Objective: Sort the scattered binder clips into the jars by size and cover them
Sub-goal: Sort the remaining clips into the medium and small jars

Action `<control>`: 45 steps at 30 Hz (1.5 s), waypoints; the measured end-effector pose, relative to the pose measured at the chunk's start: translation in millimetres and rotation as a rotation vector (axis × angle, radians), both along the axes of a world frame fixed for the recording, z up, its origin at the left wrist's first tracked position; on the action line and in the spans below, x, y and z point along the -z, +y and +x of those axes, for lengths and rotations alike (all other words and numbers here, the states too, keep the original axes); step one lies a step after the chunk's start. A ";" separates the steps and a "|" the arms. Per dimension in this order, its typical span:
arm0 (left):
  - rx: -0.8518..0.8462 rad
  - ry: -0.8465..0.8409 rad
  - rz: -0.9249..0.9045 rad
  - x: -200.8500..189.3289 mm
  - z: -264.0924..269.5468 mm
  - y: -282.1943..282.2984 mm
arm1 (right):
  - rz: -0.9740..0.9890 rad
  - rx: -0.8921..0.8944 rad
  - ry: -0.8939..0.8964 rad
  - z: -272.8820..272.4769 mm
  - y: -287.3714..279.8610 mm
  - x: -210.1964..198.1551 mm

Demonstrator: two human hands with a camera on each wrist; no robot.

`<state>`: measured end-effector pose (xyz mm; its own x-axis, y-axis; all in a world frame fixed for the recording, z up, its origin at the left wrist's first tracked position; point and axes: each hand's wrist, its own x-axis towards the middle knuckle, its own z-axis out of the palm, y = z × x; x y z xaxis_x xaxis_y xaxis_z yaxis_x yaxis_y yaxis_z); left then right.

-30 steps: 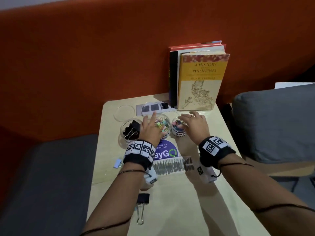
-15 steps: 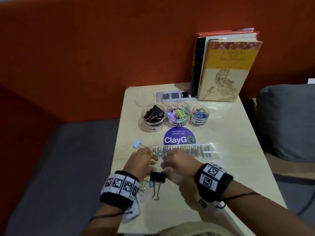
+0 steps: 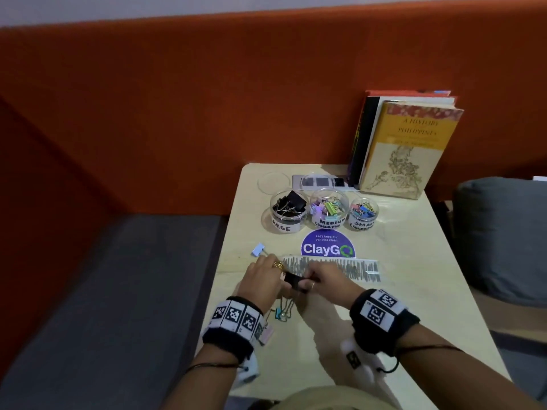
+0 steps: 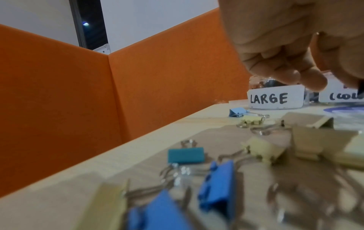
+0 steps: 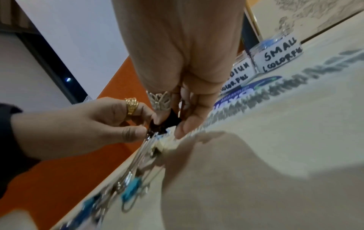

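A black binder clip is pinched by both the left hand and right hand, with jars marked LARGE, MEDIUM and SMALL lined up behind a ClayGo sticker.

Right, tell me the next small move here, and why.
Probably lift the black clip and carry it to the jar marked LARGE. Both the left hand and the right hand pinch it just above the table, and that open jar already holds black clips.
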<state>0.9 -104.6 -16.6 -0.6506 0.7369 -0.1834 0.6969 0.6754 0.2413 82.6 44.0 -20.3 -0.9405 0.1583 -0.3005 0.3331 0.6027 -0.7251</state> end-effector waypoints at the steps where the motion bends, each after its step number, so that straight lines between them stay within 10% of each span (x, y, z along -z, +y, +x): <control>1: -0.026 0.002 0.077 -3.5 -3.8 1.5 | -0.027 0.040 0.020 -4.2 6.4 -7.1; 5: -0.152 -0.041 0.285 -19.5 -32.0 11.6 | -0.214 0.290 0.161 -35.0 32.9 -28.5; 16: -0.160 -0.146 0.098 -36.1 -129.7 68.9 | -0.243 0.586 0.340 -123.6 48.7 -29.8; 24: -0.112 -0.082 0.094 -13.2 -145.3 74.6 | 0.076 0.304 0.203 -127.6 61.7 -23.8; 31: -0.055 -0.050 0.104 -2.9 -147.2 71.2 | -0.059 0.476 0.312 -130.8 54.8 -19.2; 45: -0.152 -0.193 0.264 -10.8 -148.6 69.3 | 0.757 0.066 0.134 -146.1 54.0 -14.7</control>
